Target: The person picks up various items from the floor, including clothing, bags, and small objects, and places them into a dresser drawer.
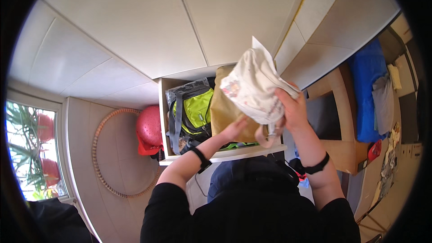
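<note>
A cream cloth bag [254, 87] with a small printed picture and a pinkish strap is held up over the pulled-out drawer [216, 156]. My right hand [290, 107] grips its right side, with the fingers partly hidden by the fabric. Below it, my left hand [235, 129] reaches over a tan bag [222, 112] with fingers stretched out. I cannot tell whether those fingertips touch the tan bag. To the left in the drawer lies a lime-green and dark grey backpack [198, 110]. A white stiff corner [262, 47] sticks up behind the cream bag.
Tall light cabinet doors [135, 22] rise behind the drawer. On the left floor stand a hula hoop [96, 146] and a pink ball [149, 123]. To the right is a wooden desk [343, 121] with a blue cloth item [369, 99]. A window [33, 148] shows potted plants.
</note>
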### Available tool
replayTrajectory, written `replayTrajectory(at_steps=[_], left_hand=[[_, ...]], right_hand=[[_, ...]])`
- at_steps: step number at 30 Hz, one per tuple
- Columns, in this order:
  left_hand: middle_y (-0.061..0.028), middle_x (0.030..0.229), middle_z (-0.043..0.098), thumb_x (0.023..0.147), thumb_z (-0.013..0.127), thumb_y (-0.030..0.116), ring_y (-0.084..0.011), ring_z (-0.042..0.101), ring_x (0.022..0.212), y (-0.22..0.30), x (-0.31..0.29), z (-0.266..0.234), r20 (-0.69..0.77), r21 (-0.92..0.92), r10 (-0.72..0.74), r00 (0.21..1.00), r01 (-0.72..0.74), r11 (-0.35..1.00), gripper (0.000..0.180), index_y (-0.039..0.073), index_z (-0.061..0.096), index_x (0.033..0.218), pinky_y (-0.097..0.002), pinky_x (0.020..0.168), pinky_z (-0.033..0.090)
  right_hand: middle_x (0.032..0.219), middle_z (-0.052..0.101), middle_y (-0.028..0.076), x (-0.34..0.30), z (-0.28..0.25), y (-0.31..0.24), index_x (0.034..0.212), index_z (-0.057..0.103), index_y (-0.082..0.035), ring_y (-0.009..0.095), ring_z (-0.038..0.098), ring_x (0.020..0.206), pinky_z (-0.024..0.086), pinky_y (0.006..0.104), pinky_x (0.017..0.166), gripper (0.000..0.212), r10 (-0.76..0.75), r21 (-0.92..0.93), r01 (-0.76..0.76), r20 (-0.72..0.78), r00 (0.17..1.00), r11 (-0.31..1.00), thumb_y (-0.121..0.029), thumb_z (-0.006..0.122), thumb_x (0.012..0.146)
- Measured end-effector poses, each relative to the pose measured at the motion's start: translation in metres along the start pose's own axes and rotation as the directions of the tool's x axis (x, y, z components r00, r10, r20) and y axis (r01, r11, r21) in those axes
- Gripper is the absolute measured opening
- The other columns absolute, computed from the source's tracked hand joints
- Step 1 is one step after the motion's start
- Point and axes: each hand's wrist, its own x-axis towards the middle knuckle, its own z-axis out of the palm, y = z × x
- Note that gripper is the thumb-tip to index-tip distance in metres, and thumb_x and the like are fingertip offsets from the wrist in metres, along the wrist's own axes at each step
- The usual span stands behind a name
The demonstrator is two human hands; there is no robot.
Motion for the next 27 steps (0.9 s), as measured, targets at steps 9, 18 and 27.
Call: replayTrajectory(at_steps=[9, 18, 27], left_hand=[[-0.0168, 0.136, 0.028, 0.088, 0.044, 0.041, -0.0324, 0.031, 0.123, 0.049, -0.128, -0.125, -0.901, -0.383, -0.375, 0.217, 0.008, 0.924, 0.064, 0.005, 0.020, 0.135, -0.0451, 0.098, 0.030], [-0.0236, 0.142, -0.014, 0.052, 0.076, 0.050, -0.0484, -0.008, 0.129, 0.057, -0.068, -0.098, -0.569, 0.728, 0.059, 0.820, 0.469, 0.500, 0.119, 0.019, 0.002, 0.141, -0.0702, 0.088, 0.022], [-0.0193, 0.145, -0.003, 0.052, 0.076, 0.048, -0.0517, -0.008, 0.127, 0.038, -0.017, -0.155, -0.203, 0.952, -0.351, 0.914, 0.268, 0.148, 0.119, 0.016, 0.002, 0.140, -0.0741, 0.090, 0.003]], right_hand=[[0.105, 0.058, 0.008, 0.043, 0.055, 0.168, 0.116, 0.046, -0.006, 0.020, 0.057, 0.088, 0.048, 0.0351, 0.075, 0.041, 0.624, 0.109, -0.643, 0.164, 0.764, 0.758, -0.025, 0.061, 0.082], [0.096, 0.060, 0.007, -0.009, -0.009, 0.213, 0.115, 0.050, -0.002, 0.014, 0.058, 0.083, 0.045, 0.0279, 0.071, 0.044, 0.788, -0.632, -0.520, 0.255, 0.560, 0.574, -0.024, 0.062, 0.079], [0.118, 0.049, 0.018, -0.044, -0.066, 0.191, 0.120, 0.048, -0.006, 0.031, 0.048, 0.109, 0.038, 0.0420, 0.090, 0.053, 0.446, -0.895, 0.195, 0.377, 0.812, 0.401, -0.031, 0.062, 0.076]])
